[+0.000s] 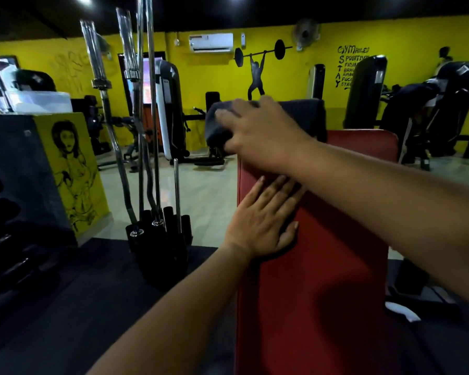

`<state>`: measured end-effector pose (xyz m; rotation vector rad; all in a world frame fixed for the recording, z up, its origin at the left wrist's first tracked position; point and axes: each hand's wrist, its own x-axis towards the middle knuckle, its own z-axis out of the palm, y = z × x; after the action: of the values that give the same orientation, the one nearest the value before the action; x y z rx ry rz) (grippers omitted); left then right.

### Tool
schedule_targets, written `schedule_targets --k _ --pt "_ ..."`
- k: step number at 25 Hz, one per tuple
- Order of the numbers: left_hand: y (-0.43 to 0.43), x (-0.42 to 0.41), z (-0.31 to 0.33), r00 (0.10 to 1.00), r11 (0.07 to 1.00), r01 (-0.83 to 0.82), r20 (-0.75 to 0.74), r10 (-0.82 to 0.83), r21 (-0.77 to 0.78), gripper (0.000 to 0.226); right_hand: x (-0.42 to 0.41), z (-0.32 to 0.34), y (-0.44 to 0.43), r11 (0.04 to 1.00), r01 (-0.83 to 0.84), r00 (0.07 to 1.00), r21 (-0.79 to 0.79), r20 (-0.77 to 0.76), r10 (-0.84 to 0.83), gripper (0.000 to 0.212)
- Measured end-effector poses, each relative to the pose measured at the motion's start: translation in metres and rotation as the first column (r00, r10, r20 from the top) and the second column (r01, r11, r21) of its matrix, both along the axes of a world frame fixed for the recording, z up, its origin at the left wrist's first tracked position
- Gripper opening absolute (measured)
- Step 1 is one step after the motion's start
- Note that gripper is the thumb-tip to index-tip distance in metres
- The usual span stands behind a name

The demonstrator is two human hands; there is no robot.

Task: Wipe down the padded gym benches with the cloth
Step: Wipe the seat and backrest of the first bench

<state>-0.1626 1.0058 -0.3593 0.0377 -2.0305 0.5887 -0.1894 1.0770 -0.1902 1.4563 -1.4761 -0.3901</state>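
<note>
A red padded bench runs away from me in the middle right of the view. A dark grey cloth lies over its far left corner. My right hand presses on the cloth with fingers spread, the arm crossing from the right. My left hand lies flat on the red pad near its left edge, fingers straight. A dark pad shows behind the red one, partly hidden by my right hand.
A rack of upright steel bars stands to the left of the bench. Further left is a yellow panel with a drawing and a dumbbell rack. Machines line the yellow back wall. A person bends at the right.
</note>
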Motion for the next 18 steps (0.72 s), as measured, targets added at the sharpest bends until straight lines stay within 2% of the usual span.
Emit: schedule_targets --k 2,3,4,5,7,8,9,11,12,13,15,16,18 --pt "0.001 -0.001 0.0 1.0 0.999 0.02 -0.023 -0.02 0.024 0.056 0.013 -0.012 -0.005 0.956 0.019 0.963 0.292 -0.263 0.061 0.026" --pt "0.002 0.0 0.0 0.999 0.999 0.026 -0.03 -0.025 0.042 0.056 0.013 -0.013 -0.004 0.922 0.03 0.93 0.385 -0.349 0.115 0.024" --pt "0.003 0.001 0.0 0.999 0.999 0.03 -0.037 -0.028 0.039 0.058 0.01 -0.007 -0.004 0.917 0.039 0.91 0.398 -0.392 0.132 0.023" --pt "0.003 0.001 0.001 0.999 0.999 0.027 -0.033 -0.026 0.027 0.062 0.004 0.0 -0.004 0.943 0.048 0.919 0.33 -0.385 0.088 0.022" --pt "0.001 0.0 0.002 1.0 1.0 0.004 -0.023 -0.004 0.005 0.067 -0.003 0.009 -0.003 0.986 0.081 0.969 0.145 -0.241 -0.045 0.026" --pt "0.0 -0.001 0.001 1.0 1.0 -0.002 -0.028 0.002 0.003 0.067 -0.002 0.007 -0.005 0.987 0.095 0.97 0.129 -0.234 -0.063 0.029" --pt "0.0 -0.001 0.0 0.999 1.0 0.006 -0.039 -0.006 0.008 0.063 0.001 0.001 -0.007 0.982 0.082 0.954 0.17 -0.3 -0.028 0.03" --pt "0.001 -0.003 -0.002 0.999 0.998 0.031 -0.046 -0.028 0.056 0.051 0.007 -0.016 -0.008 0.933 0.055 0.89 0.355 -0.44 0.115 0.029" --pt "0.002 -0.002 -0.003 0.999 0.997 0.029 -0.042 -0.026 0.072 0.051 0.007 -0.017 -0.006 0.908 0.029 0.891 0.418 -0.423 0.166 0.028" --pt "0.001 -0.002 -0.004 0.999 0.998 0.027 -0.041 -0.025 0.063 0.055 0.004 -0.011 -0.004 0.912 -0.013 0.922 0.41 -0.348 0.17 0.027" --pt "0.0 -0.001 -0.001 0.999 0.999 0.026 -0.045 -0.025 0.038 0.064 -0.011 0.015 0.003 0.967 -0.145 0.985 0.211 -0.06 0.161 0.031" --pt "0.0 -0.001 0.0 0.998 0.999 0.027 -0.05 -0.025 0.036 0.066 -0.021 0.026 0.01 0.985 -0.141 0.982 0.1 0.137 0.127 0.035" --pt "0.001 -0.001 0.0 0.997 0.998 0.038 -0.066 -0.035 0.041 0.066 -0.053 0.034 0.028 0.996 -0.076 0.912 0.035 0.407 0.055 0.043"
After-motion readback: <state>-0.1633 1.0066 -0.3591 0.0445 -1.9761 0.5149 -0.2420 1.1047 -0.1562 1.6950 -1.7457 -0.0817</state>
